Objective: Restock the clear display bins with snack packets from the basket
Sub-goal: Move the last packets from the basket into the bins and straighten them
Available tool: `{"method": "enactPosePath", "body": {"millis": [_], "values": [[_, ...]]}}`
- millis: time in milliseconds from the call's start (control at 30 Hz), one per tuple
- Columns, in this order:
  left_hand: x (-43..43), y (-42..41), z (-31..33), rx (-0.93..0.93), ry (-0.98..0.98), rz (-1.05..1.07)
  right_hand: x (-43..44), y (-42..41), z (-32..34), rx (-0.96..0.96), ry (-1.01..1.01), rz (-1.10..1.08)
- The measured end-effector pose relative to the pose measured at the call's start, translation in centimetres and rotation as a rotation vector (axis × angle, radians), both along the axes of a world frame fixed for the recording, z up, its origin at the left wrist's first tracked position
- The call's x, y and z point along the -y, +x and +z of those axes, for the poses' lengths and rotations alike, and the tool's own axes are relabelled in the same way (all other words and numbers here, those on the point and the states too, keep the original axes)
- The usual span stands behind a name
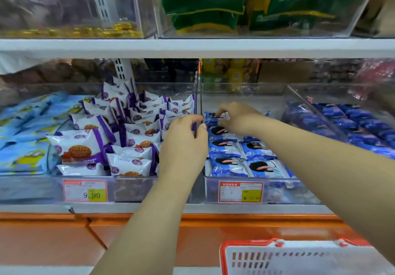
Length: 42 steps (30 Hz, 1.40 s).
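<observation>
A clear display bin (235, 180) in the middle of the shelf holds rows of blue-and-white snack packets (226, 146). My right hand (237, 116) reaches into its back part and pinches one blue packet (210, 119) at its top edge. My left hand (183, 142) grips the upright clear divider (201, 103) between this bin and the one to its left, fingers curled over the wall. The left bin (132, 186) is heaped with white-and-purple biscuit packets (128, 129). A red-rimmed white basket (299, 257) sits at the bottom right; its contents are hidden.
Light blue cartoon packets (23, 137) lie at the far left, dark blue packets (346, 123) in the bin at the right. Price tags (85, 190) hang on the bin fronts. An upper shelf (192, 45) carries bins of green bags (203, 3). Orange cabinet (64, 238) below.
</observation>
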<state>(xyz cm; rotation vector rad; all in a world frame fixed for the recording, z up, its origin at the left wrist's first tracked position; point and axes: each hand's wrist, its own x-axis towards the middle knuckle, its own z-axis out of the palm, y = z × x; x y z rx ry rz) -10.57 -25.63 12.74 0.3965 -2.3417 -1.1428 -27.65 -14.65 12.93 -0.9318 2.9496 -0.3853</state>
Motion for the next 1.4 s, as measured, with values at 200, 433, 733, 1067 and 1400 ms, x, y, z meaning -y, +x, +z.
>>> {"method": "enactPosePath", "body": {"millis": [200,433,733,1067,1400], "values": [[-0.2,0.4,0.0,0.006,-0.018,0.001,-1.5,3.5,-0.4,0.018,0.089,0.016],[0.1,0.0,-0.2,0.015,-0.038,-0.014,-1.2,4.3,0.1,0.116,0.057,0.096],[-3.8,2.3,1.1,-0.23,-0.482,-0.091,-10.5,14.0,0.8,-0.174,-0.372,0.156],[-17.0,6.5,-10.5,0.26,-0.932,-0.854,-28.3,22.1,-14.9,0.073,-0.117,-0.111],[-23.2,6.9,-26.8,0.707,-0.766,-0.964,-38.3,18.3,-31.4,0.312,0.589,-0.155]]}}
